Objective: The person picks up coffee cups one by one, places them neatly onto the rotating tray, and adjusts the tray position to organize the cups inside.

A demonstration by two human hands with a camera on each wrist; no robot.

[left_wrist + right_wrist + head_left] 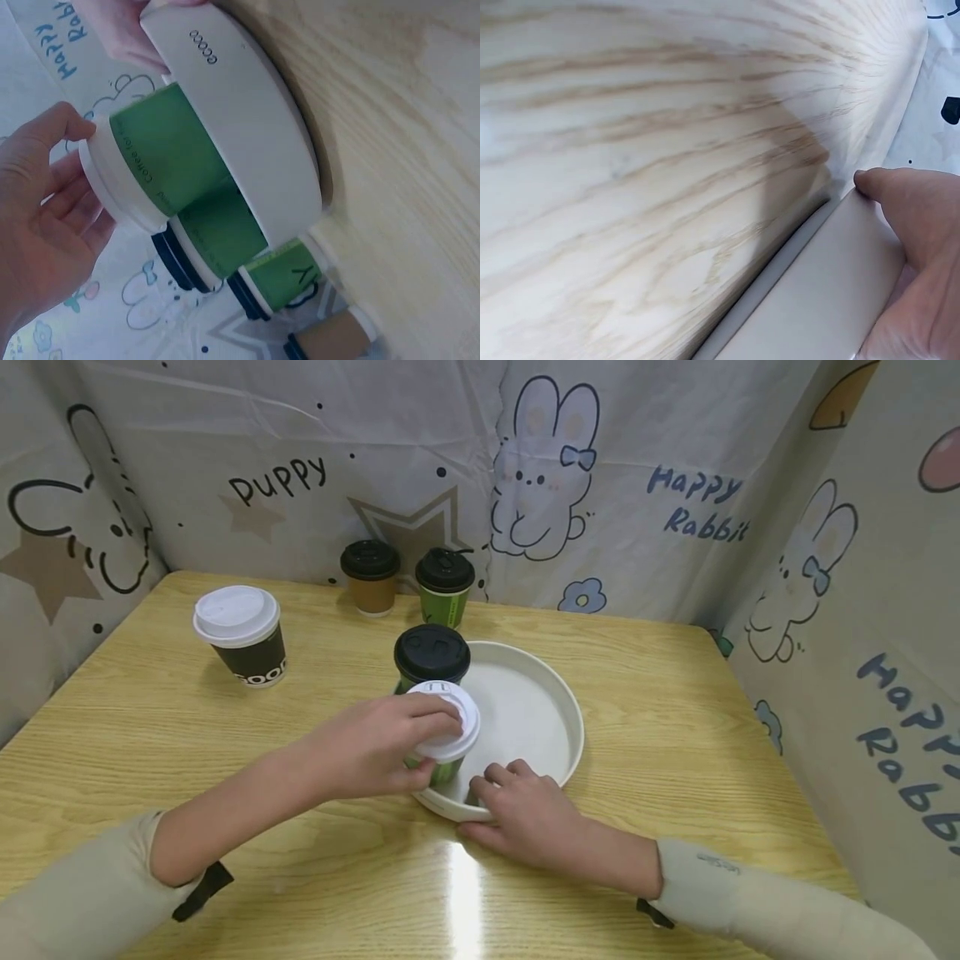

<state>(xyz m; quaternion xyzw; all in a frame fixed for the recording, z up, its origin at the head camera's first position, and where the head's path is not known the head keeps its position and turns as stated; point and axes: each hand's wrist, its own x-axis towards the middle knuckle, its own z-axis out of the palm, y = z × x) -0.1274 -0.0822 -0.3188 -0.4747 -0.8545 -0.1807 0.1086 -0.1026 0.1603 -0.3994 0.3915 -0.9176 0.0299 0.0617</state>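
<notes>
A round white tray (525, 710) with a low wall lies on the table. At its left side is a green paper cup with a white lid (447, 770). My left hand (382, 743) grips this cup by the lid, fingers over the top and thumb at the near side; in the left wrist view the cup (161, 146) stands inside the tray wall. Just behind it, a green cup with a black lid (431, 653) is also in the tray. My right hand (528, 814) holds the tray's near rim, its thumb outside the wall (817, 292) and its fingers over the inside.
Behind the tray stand a smaller green cup with a black lid (444, 589) and a brown cup with a black lid (371, 578). A black cup with a white lid (243, 635) is at the left. Printed cloth (420, 435) walls the table's back and sides.
</notes>
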